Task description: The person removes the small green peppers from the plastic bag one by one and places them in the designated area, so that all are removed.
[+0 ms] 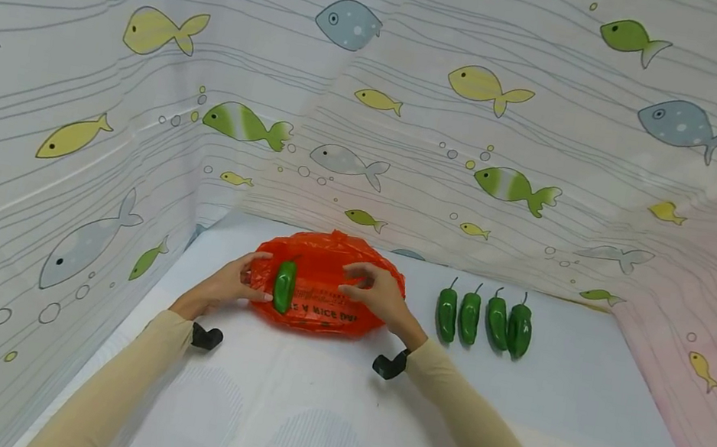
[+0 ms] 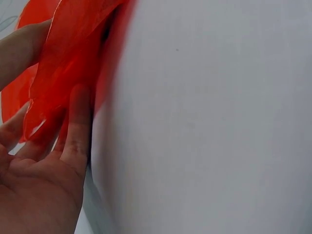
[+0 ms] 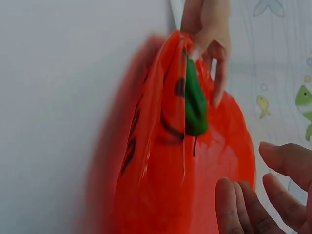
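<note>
A red plastic bag (image 1: 323, 317) with dark printing lies on the white table. On its left part sits a green pepper (image 1: 284, 286), upright in the head view, stem pointing away. My left hand (image 1: 226, 282) is at the bag's left edge, thumb and fingers spread apart; the thumb comes close to the pepper. In the left wrist view, red plastic lies between the left thumb (image 2: 22, 51) and the extended fingers (image 2: 77, 124). My right hand (image 1: 378, 296) hovers over the bag's right part, fingers loosely bent and holding nothing. In the right wrist view its fingers (image 3: 225, 204) stand apart.
Several green peppers (image 1: 469, 317) stand in a row on the table (image 1: 572, 379), right of the bag. A fish-patterned curtain (image 1: 414, 131) walls in the table at the back and both sides. Black wrist mounts (image 1: 389, 365) stick out below the wrists.
</note>
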